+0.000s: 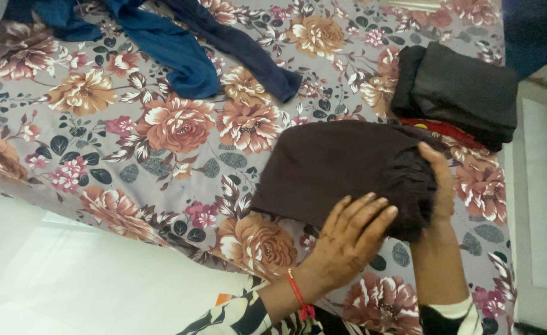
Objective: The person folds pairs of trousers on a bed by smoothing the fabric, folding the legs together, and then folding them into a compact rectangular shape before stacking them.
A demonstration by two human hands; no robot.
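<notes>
The right hand (438,186) is clenching its grip on the bunched end of the dark brown cloth (342,164), while the left hand (348,239) is pressing flat and released on its near edge. The cloth is lying on the flowered bed (180,130) just beside a folded black pile (460,90); keeping the palm flat while the bunched end is being gathered should hold the fold neat.

left hand (348,239) flat, right hand (438,180) gripping

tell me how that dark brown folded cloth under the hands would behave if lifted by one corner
Probably floppy: the dark brown cloth bunches into soft gathers where the right hand grips it. Likely light, and it would unfold. The left hand lies flat on it, so it seems to give under pressure.
</notes>
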